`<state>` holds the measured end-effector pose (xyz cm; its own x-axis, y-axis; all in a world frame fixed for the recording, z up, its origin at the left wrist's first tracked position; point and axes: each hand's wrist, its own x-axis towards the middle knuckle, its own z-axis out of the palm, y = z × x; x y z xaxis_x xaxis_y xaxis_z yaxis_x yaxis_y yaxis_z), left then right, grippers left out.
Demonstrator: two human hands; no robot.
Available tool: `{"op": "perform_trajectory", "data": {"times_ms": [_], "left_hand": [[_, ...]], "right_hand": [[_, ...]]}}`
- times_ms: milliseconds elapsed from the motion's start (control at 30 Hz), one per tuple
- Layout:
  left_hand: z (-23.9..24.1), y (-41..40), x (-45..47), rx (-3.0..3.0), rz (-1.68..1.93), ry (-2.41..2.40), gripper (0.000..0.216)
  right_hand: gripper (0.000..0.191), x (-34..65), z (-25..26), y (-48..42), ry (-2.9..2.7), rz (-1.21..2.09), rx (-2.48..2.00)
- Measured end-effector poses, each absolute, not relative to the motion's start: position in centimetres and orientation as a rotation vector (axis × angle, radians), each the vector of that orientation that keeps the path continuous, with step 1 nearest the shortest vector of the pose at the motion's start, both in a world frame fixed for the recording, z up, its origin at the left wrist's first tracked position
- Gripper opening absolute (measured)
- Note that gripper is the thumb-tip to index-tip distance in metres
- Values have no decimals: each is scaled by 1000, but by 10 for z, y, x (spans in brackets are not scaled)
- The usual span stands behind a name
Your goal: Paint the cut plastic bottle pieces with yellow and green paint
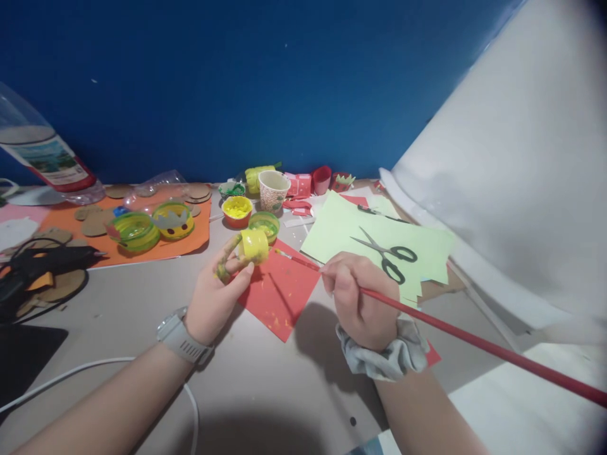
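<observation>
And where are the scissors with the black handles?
In the head view, the scissors lie on the right side, on the pale green paper, just beyond the right hand holding the red paintbrush.

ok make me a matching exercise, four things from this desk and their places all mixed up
1. scissors
2. paintbrush
3. glue gun
4. yellow-painted piece

A. held in the right hand
B. in the fingers of the left hand
C. lying open on pale green paper
D. far left of the desk

Pairs: 1-C, 2-A, 3-D, 4-B
</observation>
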<state>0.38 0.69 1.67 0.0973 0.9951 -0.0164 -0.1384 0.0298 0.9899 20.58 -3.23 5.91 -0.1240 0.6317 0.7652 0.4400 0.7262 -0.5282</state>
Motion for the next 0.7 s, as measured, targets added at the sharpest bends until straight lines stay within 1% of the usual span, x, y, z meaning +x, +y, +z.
{"op": "perform_trajectory", "data": {"times_ms": [133,233,333,400,500,567,700], "left_hand": [[18,7,4,1124,1189,1054,75],[19,6,4,1119,1191,1071,76],[19,6,4,1126,1186,1068,75],[19,6,4,1126,1183,1068,76],[18,5,4,1125,1183,1075,78],[17,5,4,1134,1192,1069,77],[18,5,3,1140,1199,1048,76]], "right_hand": [[16,205,59,-32,-1778,206,-721],[18,204,60,-31,-1872,150,-773],[20,203,61,-30,-1798,95,-792],[18,203,61,-31,-1757,114,-737],[16,202,63,-31,-1860,123,-689],[17,202,63,-32,-1911,92,-718],[19,203,62,-31,-1808,100,-728]]}}
